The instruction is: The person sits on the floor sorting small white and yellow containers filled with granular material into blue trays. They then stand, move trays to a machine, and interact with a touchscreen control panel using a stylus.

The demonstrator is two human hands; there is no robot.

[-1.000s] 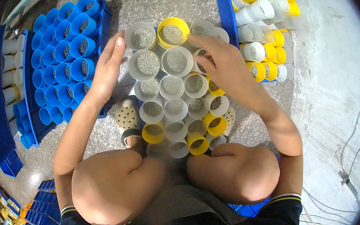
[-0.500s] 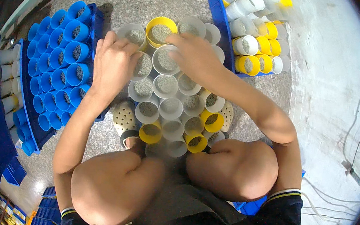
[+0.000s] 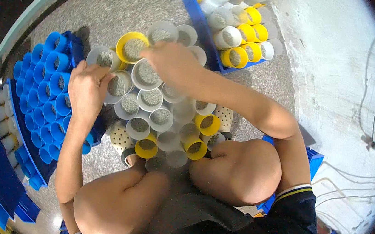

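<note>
A cluster of translucent white and yellow cups filled with grey granules stands between my feet. My left hand is at the cluster's left side with bent fingers, its thumb on the rim of a white cup. Part of that grip is hidden behind the hand. My right hand reaches across from the right and pinches the rim of a larger-looking white cup; its fingertips are blurred. Just beyond them is a yellow cup, close to the right fingertips. Another white cup stands beside my left hand.
Blue cups with dark granules stand in rows in a blue crate on the left. Another blue crate at the far right holds white and yellow cups. My perforated clogs flank the cluster. A white wall rises on the right.
The view has shifted, so the cups and crates appear farther left and lower. Both hands stay at the same cups.
</note>
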